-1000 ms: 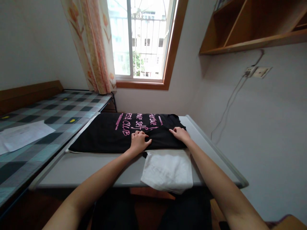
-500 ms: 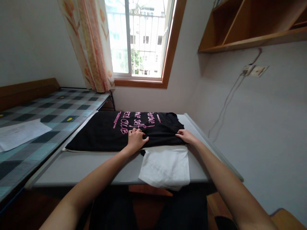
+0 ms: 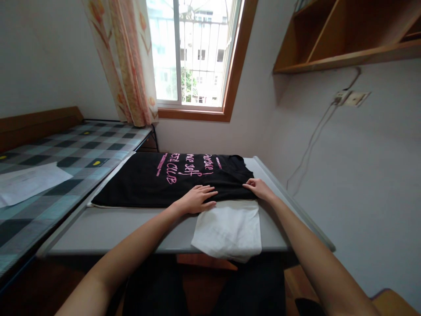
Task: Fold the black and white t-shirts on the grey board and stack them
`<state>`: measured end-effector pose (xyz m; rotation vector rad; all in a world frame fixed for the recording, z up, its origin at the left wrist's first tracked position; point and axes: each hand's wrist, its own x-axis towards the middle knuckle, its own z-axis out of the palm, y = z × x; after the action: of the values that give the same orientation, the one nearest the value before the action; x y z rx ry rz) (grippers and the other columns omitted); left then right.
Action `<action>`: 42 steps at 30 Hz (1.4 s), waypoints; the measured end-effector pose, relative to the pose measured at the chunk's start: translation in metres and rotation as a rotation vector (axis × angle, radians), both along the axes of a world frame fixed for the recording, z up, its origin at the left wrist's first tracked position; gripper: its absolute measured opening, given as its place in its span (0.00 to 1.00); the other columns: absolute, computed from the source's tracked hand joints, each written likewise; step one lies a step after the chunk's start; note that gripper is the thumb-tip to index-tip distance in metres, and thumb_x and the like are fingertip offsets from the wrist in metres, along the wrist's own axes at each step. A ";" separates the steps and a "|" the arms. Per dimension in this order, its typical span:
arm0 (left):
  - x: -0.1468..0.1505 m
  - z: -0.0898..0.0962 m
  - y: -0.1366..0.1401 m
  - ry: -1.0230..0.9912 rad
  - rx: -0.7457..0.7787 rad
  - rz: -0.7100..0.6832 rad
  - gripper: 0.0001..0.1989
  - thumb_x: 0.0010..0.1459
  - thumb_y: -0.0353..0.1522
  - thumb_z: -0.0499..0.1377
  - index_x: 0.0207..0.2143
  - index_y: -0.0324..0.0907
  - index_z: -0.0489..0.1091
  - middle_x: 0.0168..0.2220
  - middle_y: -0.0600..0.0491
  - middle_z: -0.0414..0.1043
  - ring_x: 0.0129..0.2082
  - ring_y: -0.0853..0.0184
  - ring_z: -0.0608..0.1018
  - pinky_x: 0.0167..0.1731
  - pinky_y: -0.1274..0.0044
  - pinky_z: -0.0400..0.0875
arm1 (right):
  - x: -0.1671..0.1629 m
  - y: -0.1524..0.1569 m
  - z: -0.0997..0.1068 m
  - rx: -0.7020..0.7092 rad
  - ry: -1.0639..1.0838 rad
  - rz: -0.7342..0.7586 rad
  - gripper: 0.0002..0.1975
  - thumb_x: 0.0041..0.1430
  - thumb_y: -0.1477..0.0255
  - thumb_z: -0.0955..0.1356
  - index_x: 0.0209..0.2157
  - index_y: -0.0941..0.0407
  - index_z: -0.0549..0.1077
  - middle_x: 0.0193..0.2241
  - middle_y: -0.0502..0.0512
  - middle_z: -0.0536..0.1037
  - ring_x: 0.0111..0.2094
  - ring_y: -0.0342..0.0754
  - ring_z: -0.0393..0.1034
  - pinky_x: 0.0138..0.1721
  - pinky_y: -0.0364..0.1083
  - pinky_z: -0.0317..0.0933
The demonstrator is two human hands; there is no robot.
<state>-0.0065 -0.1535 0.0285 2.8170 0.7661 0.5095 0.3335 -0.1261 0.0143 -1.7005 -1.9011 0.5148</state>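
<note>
A black T-shirt [image 3: 154, 182] with pink lettering lies spread flat on a grey table [image 3: 125, 226]. My left hand [image 3: 197, 199] rests flat on its near edge, fingers stretched out toward the right. My right hand [image 3: 259, 188] lies on the shirt's near right corner, fingers on the fabric; whether it pinches the cloth is unclear. A folded white cloth [image 3: 228, 228] sits just in front of both hands and hangs a little over the table's front edge.
A bed with a checked cover [image 3: 49, 162] and a white sheet of paper [image 3: 26, 182] stands to the left. Behind are a window [image 3: 194, 52] and a flowered curtain [image 3: 126, 61]. A wooden shelf [image 3: 345, 39] and a wall socket [image 3: 353, 98] are on the right.
My left hand has gone from a closed grip on the shirt's fabric to lying flat with the fingers spread. My right hand has shifted slightly right along the shirt's edge.
</note>
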 end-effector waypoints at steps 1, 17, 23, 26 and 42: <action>0.001 -0.002 0.001 0.011 -0.030 0.018 0.22 0.65 0.45 0.51 0.56 0.49 0.70 0.60 0.50 0.66 0.63 0.58 0.64 0.62 0.64 0.57 | 0.001 -0.001 0.000 -0.001 -0.026 -0.009 0.18 0.52 0.54 0.68 0.24 0.55 0.72 0.21 0.52 0.76 0.25 0.47 0.68 0.27 0.44 0.60; -0.001 -0.024 0.015 0.101 0.010 0.366 0.32 0.64 0.49 0.47 0.65 0.42 0.57 0.67 0.48 0.53 0.68 0.57 0.54 0.65 0.61 0.46 | -0.139 -0.040 -0.003 0.254 -0.420 0.201 0.28 0.68 0.56 0.57 0.60 0.56 0.67 0.64 0.63 0.61 0.65 0.56 0.54 0.61 0.55 0.52; 0.000 -0.023 0.015 0.117 -0.005 0.384 0.34 0.64 0.49 0.47 0.65 0.41 0.56 0.67 0.47 0.51 0.68 0.56 0.54 0.65 0.60 0.46 | -0.112 -0.039 -0.010 0.191 -0.551 0.217 0.30 0.67 0.53 0.55 0.65 0.50 0.58 0.67 0.57 0.54 0.67 0.56 0.47 0.65 0.59 0.43; 0.001 -0.022 0.014 0.099 -0.012 0.382 0.34 0.64 0.49 0.47 0.65 0.40 0.57 0.67 0.45 0.52 0.67 0.56 0.54 0.65 0.59 0.46 | -0.089 -0.038 -0.012 0.186 -0.550 0.194 0.30 0.66 0.52 0.56 0.65 0.47 0.58 0.67 0.56 0.55 0.67 0.56 0.48 0.65 0.61 0.43; -0.001 -0.025 0.014 0.076 -0.025 0.362 0.32 0.65 0.48 0.47 0.65 0.40 0.57 0.67 0.46 0.52 0.68 0.54 0.52 0.65 0.59 0.45 | -0.026 -0.041 -0.024 0.340 -0.248 0.066 0.24 0.66 0.57 0.58 0.51 0.55 0.75 0.57 0.62 0.70 0.60 0.57 0.61 0.60 0.60 0.55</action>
<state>-0.0077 -0.1390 0.0038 2.6950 1.2998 0.4410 0.3076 -0.1676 -0.0099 -1.5365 -2.0817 -0.0034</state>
